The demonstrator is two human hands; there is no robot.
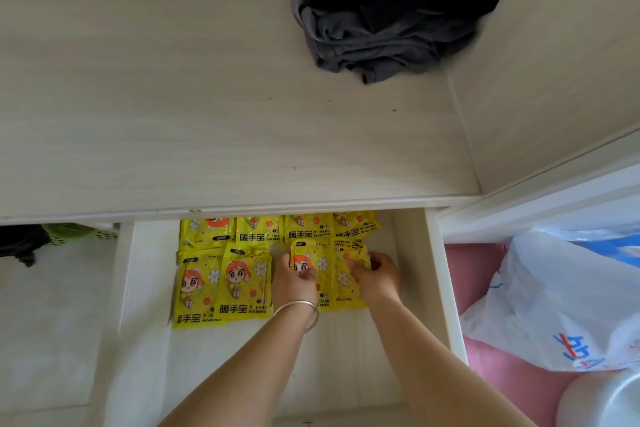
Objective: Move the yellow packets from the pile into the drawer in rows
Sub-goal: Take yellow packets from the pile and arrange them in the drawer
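Several yellow hand-warmer packets (pixel 242 277) lie in two rows on the floor of the open white drawer (pixel 446 288). The back row (pixel 304 230) is partly hidden under the desk edge. My left hand (pixel 294 279), with a silver bangle on the wrist, rests its fingers on a front-row packet (pixel 322 263). My right hand (pixel 377 276) pinches the rightmost front-row packet (pixel 346 277) near its upper right corner. No pile of packets is in view.
A pale wooden desk top (pixel 225 97) fills the upper view, with a dark bundle of clothes (pixel 388 10) at the back. A white plastic bag (pixel 561 305) lies on something pink at the right. A green basket (pixel 79 230) shows at the left.
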